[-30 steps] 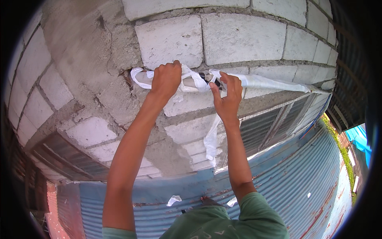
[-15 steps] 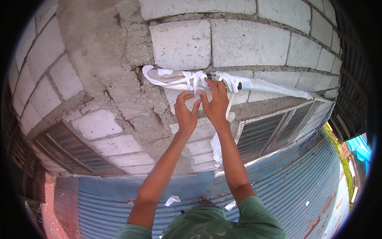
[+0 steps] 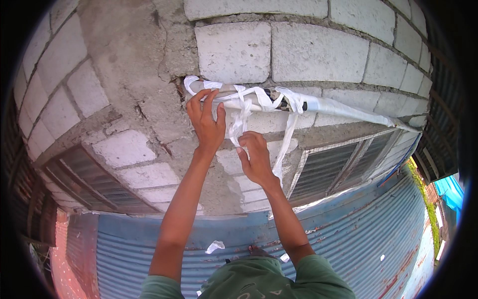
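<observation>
A pipe-like bundle wrapped in white strips point(image 3: 338, 108) runs along the block wall, with dark patches showing near its middle. My left hand point(image 3: 206, 124) rests its fingertips against the bundle's left end, thumb held apart from the fingers. Lower and to the right, my right hand point(image 3: 259, 158) pinches a white strip point(image 3: 241, 119) that hangs down from the bundle. The strip looks like thin cloth or plastic; which one I cannot tell. Another white strip point(image 3: 286, 142) dangles beside it, to the right of my right hand. Loops of the same material cross the bundle's middle.
Pale blocks point(image 3: 318, 50) and rough mortar make up the wall. Louvred windows sit lower right point(image 3: 343, 167) and lower left point(image 3: 94, 179). Beneath me lies a blue corrugated metal sheet point(image 3: 358, 234) with white scraps point(image 3: 215, 246) on it.
My hands were close together at the bundle's middle. The left has moved left along it; the right has come down, drawing the white strip downward. The view has shifted slightly.
</observation>
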`<action>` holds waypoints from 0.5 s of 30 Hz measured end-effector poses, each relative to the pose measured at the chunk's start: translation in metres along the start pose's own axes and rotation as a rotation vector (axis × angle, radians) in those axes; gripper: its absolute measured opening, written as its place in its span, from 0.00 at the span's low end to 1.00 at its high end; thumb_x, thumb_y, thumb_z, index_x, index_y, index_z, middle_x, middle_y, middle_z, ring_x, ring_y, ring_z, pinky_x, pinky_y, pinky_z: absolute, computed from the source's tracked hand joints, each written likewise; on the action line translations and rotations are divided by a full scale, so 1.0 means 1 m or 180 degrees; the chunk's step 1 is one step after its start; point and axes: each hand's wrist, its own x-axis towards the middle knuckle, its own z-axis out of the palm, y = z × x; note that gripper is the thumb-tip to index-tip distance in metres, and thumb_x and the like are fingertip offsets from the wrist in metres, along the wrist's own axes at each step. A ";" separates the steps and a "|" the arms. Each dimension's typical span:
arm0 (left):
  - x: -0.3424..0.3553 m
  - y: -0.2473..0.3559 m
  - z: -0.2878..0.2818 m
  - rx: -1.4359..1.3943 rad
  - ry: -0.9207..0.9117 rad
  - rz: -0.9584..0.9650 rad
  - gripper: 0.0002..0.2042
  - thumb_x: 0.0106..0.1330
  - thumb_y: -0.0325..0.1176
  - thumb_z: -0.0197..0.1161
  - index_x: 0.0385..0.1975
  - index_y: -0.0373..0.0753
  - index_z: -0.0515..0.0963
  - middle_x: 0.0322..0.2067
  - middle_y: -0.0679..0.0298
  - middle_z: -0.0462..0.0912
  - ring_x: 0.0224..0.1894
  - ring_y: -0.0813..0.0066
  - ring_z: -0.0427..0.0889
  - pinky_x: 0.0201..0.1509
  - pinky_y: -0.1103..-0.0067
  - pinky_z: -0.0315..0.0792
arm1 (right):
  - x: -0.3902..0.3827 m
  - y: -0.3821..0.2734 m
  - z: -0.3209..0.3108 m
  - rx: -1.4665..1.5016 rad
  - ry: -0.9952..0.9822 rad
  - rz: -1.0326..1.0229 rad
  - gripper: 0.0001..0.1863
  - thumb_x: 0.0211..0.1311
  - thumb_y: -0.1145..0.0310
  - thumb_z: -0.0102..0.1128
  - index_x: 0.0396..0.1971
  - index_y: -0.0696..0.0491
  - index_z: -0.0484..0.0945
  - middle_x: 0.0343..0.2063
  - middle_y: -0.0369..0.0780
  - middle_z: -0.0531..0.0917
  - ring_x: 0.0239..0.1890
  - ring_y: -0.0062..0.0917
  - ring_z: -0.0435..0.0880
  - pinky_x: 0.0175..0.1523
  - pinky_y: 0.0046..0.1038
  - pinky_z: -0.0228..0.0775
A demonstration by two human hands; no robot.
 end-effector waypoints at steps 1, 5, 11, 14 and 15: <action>0.008 -0.004 -0.002 0.0009 -0.0088 0.0090 0.18 0.60 0.25 0.60 0.51 0.38 0.76 0.48 0.58 0.73 0.53 0.57 0.68 0.59 0.65 0.60 | -0.012 0.007 0.005 -0.0233 -0.0114 -0.0064 0.11 0.55 0.78 0.56 0.40 0.55 0.73 0.43 0.40 0.78 0.56 0.39 0.72 0.58 0.40 0.62; 0.037 -0.016 -0.009 0.0194 -0.0844 0.0663 0.18 0.62 0.31 0.61 0.52 0.38 0.75 0.51 0.56 0.73 0.53 0.58 0.68 0.59 0.64 0.60 | -0.048 0.038 0.016 -0.1126 -0.0841 -0.0338 0.19 0.48 0.80 0.58 0.43 0.53 0.76 0.46 0.40 0.78 0.61 0.39 0.67 0.63 0.44 0.57; 0.077 0.004 0.007 0.0683 -0.2449 0.0447 0.19 0.67 0.46 0.56 0.47 0.37 0.80 0.39 0.53 0.81 0.48 0.58 0.76 0.56 0.62 0.60 | -0.014 0.044 -0.009 -0.0091 0.0459 0.0444 0.14 0.54 0.78 0.59 0.43 0.55 0.79 0.49 0.42 0.77 0.58 0.37 0.70 0.61 0.41 0.59; 0.093 0.012 0.021 0.1124 -0.3143 -0.0084 0.21 0.68 0.49 0.53 0.40 0.36 0.83 0.31 0.53 0.83 0.43 0.57 0.79 0.53 0.61 0.60 | 0.033 0.036 -0.020 -0.0190 0.1390 0.0529 0.13 0.58 0.71 0.63 0.43 0.57 0.79 0.43 0.42 0.77 0.51 0.36 0.74 0.57 0.35 0.63; 0.094 0.013 0.024 0.1158 -0.3235 -0.0112 0.21 0.68 0.49 0.53 0.38 0.36 0.83 0.29 0.53 0.83 0.41 0.57 0.79 0.52 0.61 0.60 | 0.047 0.036 -0.024 -0.0544 0.1473 0.0474 0.14 0.57 0.70 0.64 0.43 0.56 0.80 0.41 0.41 0.77 0.48 0.35 0.74 0.55 0.35 0.63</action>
